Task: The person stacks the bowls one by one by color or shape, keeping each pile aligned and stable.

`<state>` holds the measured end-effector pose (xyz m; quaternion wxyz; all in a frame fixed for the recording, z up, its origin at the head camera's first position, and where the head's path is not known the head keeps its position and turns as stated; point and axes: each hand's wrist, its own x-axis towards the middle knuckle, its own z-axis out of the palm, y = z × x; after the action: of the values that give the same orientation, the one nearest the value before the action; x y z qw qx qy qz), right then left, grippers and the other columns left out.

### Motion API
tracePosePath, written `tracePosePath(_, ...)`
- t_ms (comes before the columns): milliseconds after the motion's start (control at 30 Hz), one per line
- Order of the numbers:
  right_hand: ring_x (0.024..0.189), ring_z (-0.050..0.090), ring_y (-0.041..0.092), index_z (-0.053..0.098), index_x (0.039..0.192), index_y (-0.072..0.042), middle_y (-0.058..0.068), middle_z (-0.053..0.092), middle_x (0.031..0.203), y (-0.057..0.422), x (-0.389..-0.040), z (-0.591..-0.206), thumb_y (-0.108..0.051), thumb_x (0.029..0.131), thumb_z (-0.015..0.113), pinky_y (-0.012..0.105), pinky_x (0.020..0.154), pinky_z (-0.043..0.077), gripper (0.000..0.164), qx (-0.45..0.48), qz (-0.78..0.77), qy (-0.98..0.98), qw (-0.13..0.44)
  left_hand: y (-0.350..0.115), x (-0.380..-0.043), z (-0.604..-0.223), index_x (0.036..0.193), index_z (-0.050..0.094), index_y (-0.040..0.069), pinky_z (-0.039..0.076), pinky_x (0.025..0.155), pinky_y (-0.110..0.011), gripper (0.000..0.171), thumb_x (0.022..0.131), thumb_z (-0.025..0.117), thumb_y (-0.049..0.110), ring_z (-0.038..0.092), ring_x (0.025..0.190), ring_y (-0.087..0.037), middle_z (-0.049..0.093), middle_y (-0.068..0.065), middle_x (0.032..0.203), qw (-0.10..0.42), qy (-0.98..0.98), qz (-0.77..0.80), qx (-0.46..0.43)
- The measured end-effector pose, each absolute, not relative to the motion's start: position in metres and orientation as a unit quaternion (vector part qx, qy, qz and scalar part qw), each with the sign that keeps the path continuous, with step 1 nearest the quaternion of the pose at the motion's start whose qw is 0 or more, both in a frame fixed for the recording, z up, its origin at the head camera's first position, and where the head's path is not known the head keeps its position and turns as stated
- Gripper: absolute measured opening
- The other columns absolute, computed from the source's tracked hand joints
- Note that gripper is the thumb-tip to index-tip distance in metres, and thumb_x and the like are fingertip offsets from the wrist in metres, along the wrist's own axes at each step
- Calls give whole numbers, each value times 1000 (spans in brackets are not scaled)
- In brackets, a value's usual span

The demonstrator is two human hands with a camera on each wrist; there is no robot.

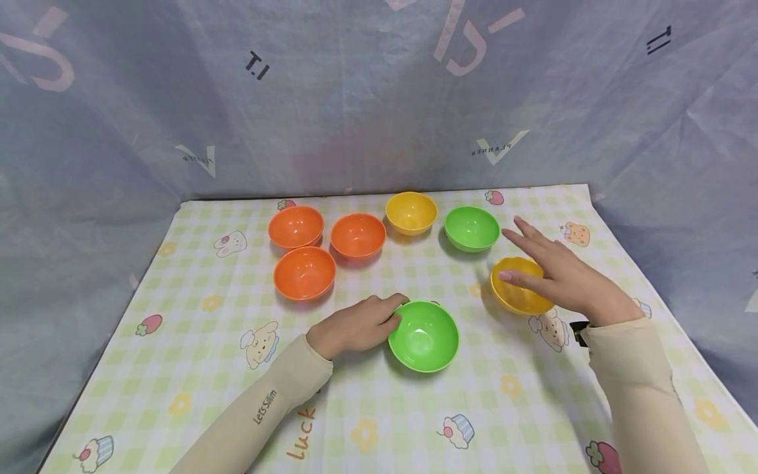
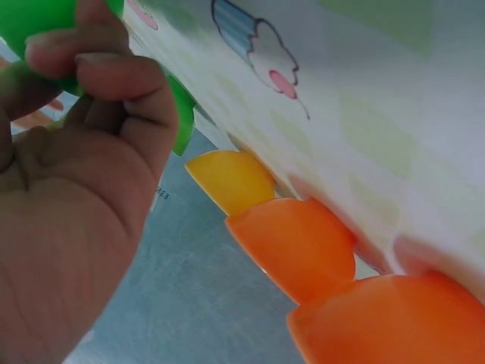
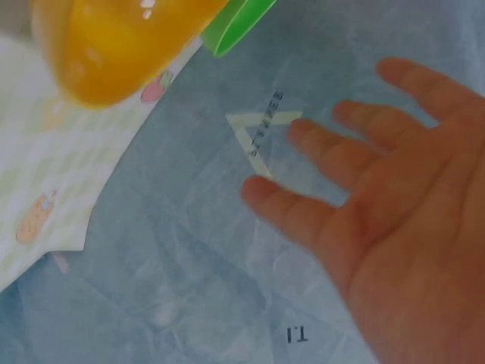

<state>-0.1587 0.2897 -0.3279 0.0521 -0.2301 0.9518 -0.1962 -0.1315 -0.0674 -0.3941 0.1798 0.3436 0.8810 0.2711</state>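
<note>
My left hand (image 1: 360, 324) pinches the left rim of a green bowl (image 1: 424, 337) near the middle of the table. The left wrist view shows its curled fingers (image 2: 125, 83) against the green wall. Over to the right, my right hand (image 1: 553, 271) hovers above a yellow bowl (image 1: 515, 304), partly covering it. The fingers of that hand are spread and extended, holding nothing, and the right wrist view shows them apart from the yellow bowl (image 3: 114, 53). Behind it stands a second green bowl (image 1: 472, 229), near the right fingertips in the head view.
Three orange bowls, at the left back (image 1: 296, 228), beside it (image 1: 358, 236) and in front (image 1: 304, 274), stand close together. Another yellow bowl (image 1: 411, 213) is at the back edge. A checked cloth (image 1: 195, 368) covers the table; grey-blue fabric (image 1: 367, 99) hangs behind.
</note>
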Motion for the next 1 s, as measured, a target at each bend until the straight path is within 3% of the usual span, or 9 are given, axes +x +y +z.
tracePosePath(133, 135, 18, 41, 20, 153, -24, 3, 3, 157, 293, -164, -326, -53, 91, 58, 68, 100, 20, 79, -220, -185, 957, 38, -68, -131, -394, 137, 43, 15, 47, 89, -35, 34, 103, 39, 23, 55, 95, -11, 61, 4, 107, 183, 883, 270, 339)
tracePosePath(333, 130, 3, 55, 5, 152, -1, 31, -7, 150, 301, -174, -322, -74, 87, 39, 74, 98, 4, 104, -89, -88, 989, 73, -70, -130, -395, 139, 40, 14, 47, 87, -34, 38, 102, 42, 24, 55, 91, -9, 61, 3, 105, 178, 879, 269, 351)
tracePosePath(433, 131, 0, 54, 7, 153, -2, 32, -8, 150, 300, -178, -322, -73, 87, 41, 74, 98, 2, 102, -96, -97, 986, 95, -70, -130, -394, 139, 39, 13, 47, 88, -33, 39, 101, 42, 22, 55, 90, -7, 62, 2, 105, 176, 875, 274, 359)
tracePosePath(633, 137, 15, 40, 21, 153, -15, 12, 5, 157, 289, -184, -325, -56, 90, 56, 65, 103, 21, 82, -195, -211, 952, 106, -72, -129, -394, 139, 38, 14, 47, 86, -32, 41, 99, 43, 18, 55, 87, -7, 62, 2, 105, 178, 867, 287, 365)
tracePosePath(833, 121, 42, 40, 30, 148, -7, 18, 29, 149, 288, -200, -327, -48, 91, 61, 60, 89, 42, 77, -188, -237, 952, 38, -75, -127, -394, 139, 38, 15, 47, 88, -32, 41, 99, 43, 15, 55, 87, -6, 63, 3, 105, 178, 859, 300, 374)
tracePosePath(1000, 113, 50, 41, 32, 146, -4, 21, 32, 145, 292, -223, -330, -44, 91, 62, 59, 88, 44, 74, -180, -255, 949, 44, -75, -126, -393, 140, 37, 12, 46, 91, -33, 41, 100, 42, 14, 55, 92, -5, 62, 2, 109, 174, 855, 302, 383)
